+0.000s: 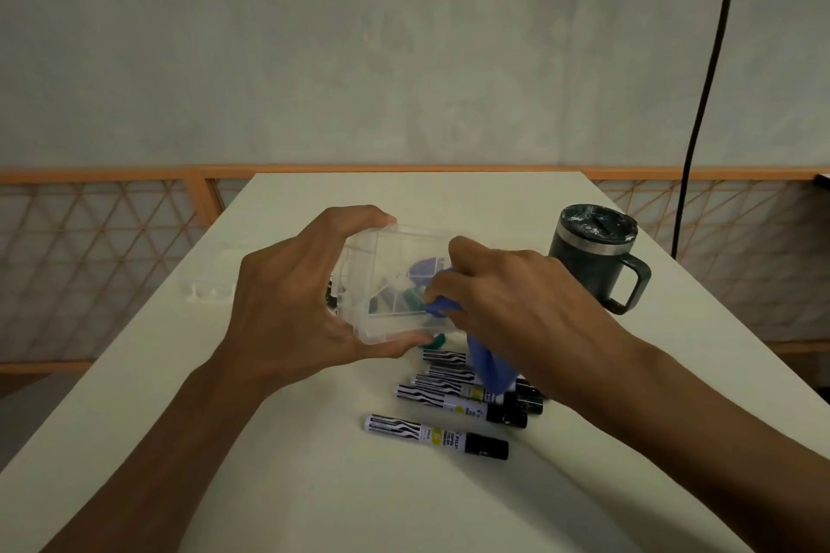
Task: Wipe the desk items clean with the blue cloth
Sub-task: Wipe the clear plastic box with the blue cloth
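The left hand [287,305] is gripping a small, clear plastic box [395,256] with a rectangular shape, holding it tilted above the white table [224,462], with the fingers curling over its far edge and the thumb pressing along its near edge. The right hand [507,305] is clenching a soft, crumpled blue cloth [487,366], bunching one end in its curled fingers against the right side of the box while the rest of the fabric is hanging down as a loose fold towards the tabletop. The cloth is looking a deep, even blue, creased and slightly glossy where the light is catching it. Blue and green shapes are showing through the box's see-through walls, though it is not clear whether they are lying inside it or behind it. Beneath the hands, several white markers [435,436] with black wavy stripes and black caps are lying side by side on the table, one sitting a little apart nearer the person. A dark green metal mug [593,256] with a lid and handle is standing to the right, well apart from the box. A pale clear plastic piece [209,290] is lying flat to the left of the left hand. A black cable [705,103] is hanging down the wall behind an orange lattice railing [112,238]
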The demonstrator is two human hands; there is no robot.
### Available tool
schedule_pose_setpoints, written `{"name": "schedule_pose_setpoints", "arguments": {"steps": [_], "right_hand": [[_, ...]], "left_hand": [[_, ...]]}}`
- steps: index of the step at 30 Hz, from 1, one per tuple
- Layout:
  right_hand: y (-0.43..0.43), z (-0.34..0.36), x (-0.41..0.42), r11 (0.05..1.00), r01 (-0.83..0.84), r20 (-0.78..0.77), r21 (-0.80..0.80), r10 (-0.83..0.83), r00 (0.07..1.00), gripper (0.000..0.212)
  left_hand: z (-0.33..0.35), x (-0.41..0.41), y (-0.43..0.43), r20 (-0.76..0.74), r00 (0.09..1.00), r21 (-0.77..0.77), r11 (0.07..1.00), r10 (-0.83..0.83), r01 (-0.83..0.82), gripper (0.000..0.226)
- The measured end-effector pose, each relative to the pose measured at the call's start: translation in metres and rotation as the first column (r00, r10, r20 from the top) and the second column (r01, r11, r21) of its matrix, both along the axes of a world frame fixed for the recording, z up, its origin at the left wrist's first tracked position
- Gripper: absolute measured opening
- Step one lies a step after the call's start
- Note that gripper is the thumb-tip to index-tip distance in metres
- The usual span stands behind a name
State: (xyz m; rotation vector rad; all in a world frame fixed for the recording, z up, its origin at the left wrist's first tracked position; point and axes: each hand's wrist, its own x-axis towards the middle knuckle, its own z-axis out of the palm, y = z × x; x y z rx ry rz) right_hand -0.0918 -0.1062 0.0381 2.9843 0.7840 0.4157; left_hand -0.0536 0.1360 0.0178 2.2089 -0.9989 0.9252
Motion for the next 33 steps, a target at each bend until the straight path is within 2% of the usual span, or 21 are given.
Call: {"name": "schedule_pose_setpoints", "arguments": {"steps": [2,5,7,12,13,15,17,19,23,27,30,33], "right_hand": [[0.004,0.004,0.001,1.0,0.022,-0.023,0.004,-0.022,0.999,0.072],[0.01,0.013,-0.001,0.999,0.006,0.091,-0.034,-0.003,0.996,0.034],[0.01,0.017,0.001,0.998,-0.048,0.164,-0.033,0.052,0.985,0.018],[-0.003,0.002,0.017,0.987,-0.147,0.208,-0.069,0.158,0.965,0.039],[-0.006,-0.001,0.02,0.982,-0.183,0.236,-0.055,0.191,0.953,0.037],[-0.01,-0.002,0.024,0.961,-0.276,0.306,0.005,0.262,0.915,0.016],[-0.007,0.0,0.026,0.927,-0.356,0.375,0.115,0.291,0.88,0.019],[-0.004,0.005,0.026,0.91,-0.386,0.385,0.154,0.304,0.871,0.02],[-0.003,0.013,0.024,0.949,-0.308,0.214,-0.061,0.314,0.925,0.01],[0.01,0.03,0.01,0.954,-0.124,0.071,-0.274,0.149,0.986,0.021],[0.018,0.04,0.007,0.949,-0.079,0.066,-0.304,0.104,0.992,0.013],[0.016,0.043,0.013,0.954,-0.155,0.115,-0.257,0.189,0.975,0.012]], "left_hand": [[-0.001,0.001,0.002,0.021,1.0,0.008,1.0,0.013,-0.013,0.1],[0.002,-0.001,0.003,0.011,1.0,-0.015,1.0,0.025,-0.024,0.1],[0.003,-0.001,0.002,0.003,0.999,-0.021,0.999,0.035,-0.034,0.101],[0.004,-0.001,0.004,0.004,1.0,-0.049,0.999,0.022,-0.021,0.105],[0.005,0.0,0.004,0.01,1.0,-0.054,0.998,0.012,-0.012,0.105],[0.004,0.001,0.004,0.02,1.0,-0.06,0.998,-0.002,0.003,0.105],[0.001,0.002,0.003,0.016,1.0,-0.062,0.998,-0.005,0.006,0.107],[-0.001,0.004,0.004,0.012,1.0,-0.055,0.998,-0.004,0.004,0.108],[0.0,0.003,0.004,0.011,1.0,-0.042,0.999,-0.014,0.014,0.104],[0.002,0.0,0.001,-0.003,1.0,-0.045,0.999,-0.026,0.026,0.102],[0.002,-0.001,0.002,-0.013,0.999,-0.046,0.998,-0.039,0.038,0.099],[0.002,-0.003,0.005,-0.006,1.0,-0.088,0.996,-0.028,0.027,0.1]]}}
